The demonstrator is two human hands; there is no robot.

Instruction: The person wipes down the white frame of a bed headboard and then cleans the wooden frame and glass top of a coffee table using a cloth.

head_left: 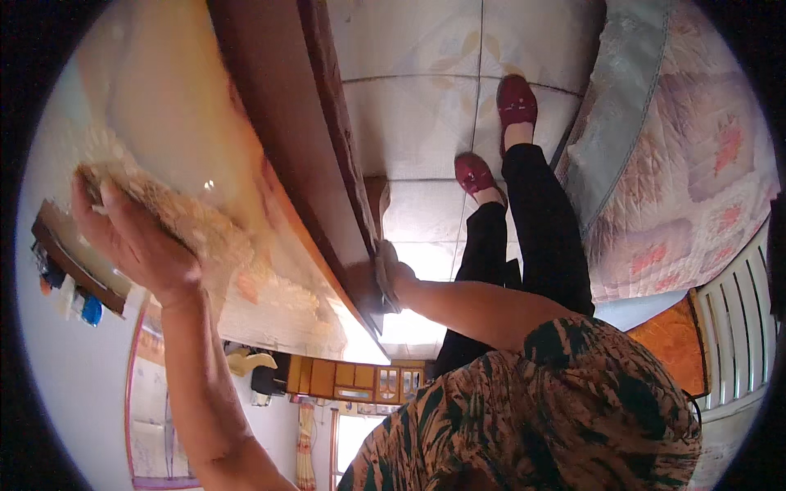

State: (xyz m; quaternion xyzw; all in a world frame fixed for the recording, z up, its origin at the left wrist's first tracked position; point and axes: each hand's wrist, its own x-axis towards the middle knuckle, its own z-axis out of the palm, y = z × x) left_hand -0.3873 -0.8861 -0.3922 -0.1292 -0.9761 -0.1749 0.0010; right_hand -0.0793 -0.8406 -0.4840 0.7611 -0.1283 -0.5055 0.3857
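Note:
My left hand [139, 241] is over the glossy top of a table [168, 74], its fingers stretched out and apart. A cream and orange floral, lace-like pattern [217, 233] shows on the tabletop beside it; whether the palm presses on the surface is hard to tell. Lower down, my right hand [399, 274] is closed at the edge of the table's dark brown wooden side panel [278, 106]. Something flat and greyish [385, 278] shows at its fingers, too small to make out. Part of that hand is hidden by the panel's edge.
My feet in dark red shoes [517, 100] stand on pale floor tiles [409, 123]. A bed with a quilted floral cover [679, 180] is on the right, near a white slatted rail [737, 327]. Wooden cabinets [352, 376] and a wall shelf [78, 262] with small items are also in view.

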